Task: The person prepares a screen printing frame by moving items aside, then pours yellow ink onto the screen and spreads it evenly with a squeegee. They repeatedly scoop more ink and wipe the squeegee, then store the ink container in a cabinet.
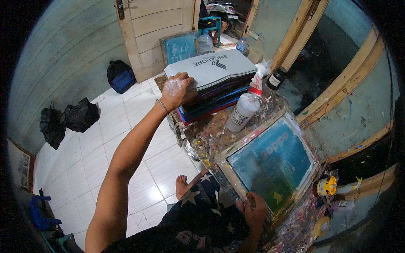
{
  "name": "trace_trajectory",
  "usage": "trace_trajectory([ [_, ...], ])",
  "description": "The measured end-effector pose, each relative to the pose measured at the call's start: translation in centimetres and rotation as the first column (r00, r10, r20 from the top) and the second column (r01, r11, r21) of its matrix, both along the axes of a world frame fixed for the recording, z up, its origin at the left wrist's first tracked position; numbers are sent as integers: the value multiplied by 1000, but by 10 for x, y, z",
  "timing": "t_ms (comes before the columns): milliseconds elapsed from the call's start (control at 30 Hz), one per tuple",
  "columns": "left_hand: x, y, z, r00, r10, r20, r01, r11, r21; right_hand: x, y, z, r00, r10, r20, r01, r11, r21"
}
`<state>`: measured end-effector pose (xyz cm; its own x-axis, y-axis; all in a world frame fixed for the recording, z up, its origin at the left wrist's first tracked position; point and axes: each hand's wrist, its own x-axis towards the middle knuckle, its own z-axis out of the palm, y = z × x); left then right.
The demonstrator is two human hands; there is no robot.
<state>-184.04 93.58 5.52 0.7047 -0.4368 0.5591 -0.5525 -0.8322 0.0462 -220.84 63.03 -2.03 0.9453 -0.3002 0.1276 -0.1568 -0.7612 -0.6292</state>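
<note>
My left hand [175, 89], with whitish smears on its back, reaches far forward to a stack. Its fingers curl over the left corner of the top light grey sheet [223, 69], which bears dark print. Beneath lie several dark, blue and red sheets [211, 103]. My right hand [255, 211] is closed at the near edge of a wooden screen-printing frame [230, 168]; its fingertips are in shadow. The frame's blue-green mesh [270, 154] carries a faint design. Between stack and frame stands a whitish plastic bottle [243, 112].
The paint-stained table [202, 135] also holds a black jar [276, 78], a yellow-rimmed tub [327, 186] and a tape roll [321, 226]. A second screen [180, 47] leans behind the stack. On the tiled floor lie a backpack [121, 76] and black bags [80, 114]. Another person's legs show beyond the door.
</note>
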Motion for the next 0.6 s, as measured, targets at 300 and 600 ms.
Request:
trace_trajectory([
  [300, 8, 5, 22, 991, -8, -134, 18, 997, 72, 9, -2, -8, 995, 43, -86, -36, 996, 79],
  [600, 5, -9, 19, 1000, 19, -12, -14, 953, 303, 17, -2, -17, 997, 79, 3, -79, 992, 103],
])
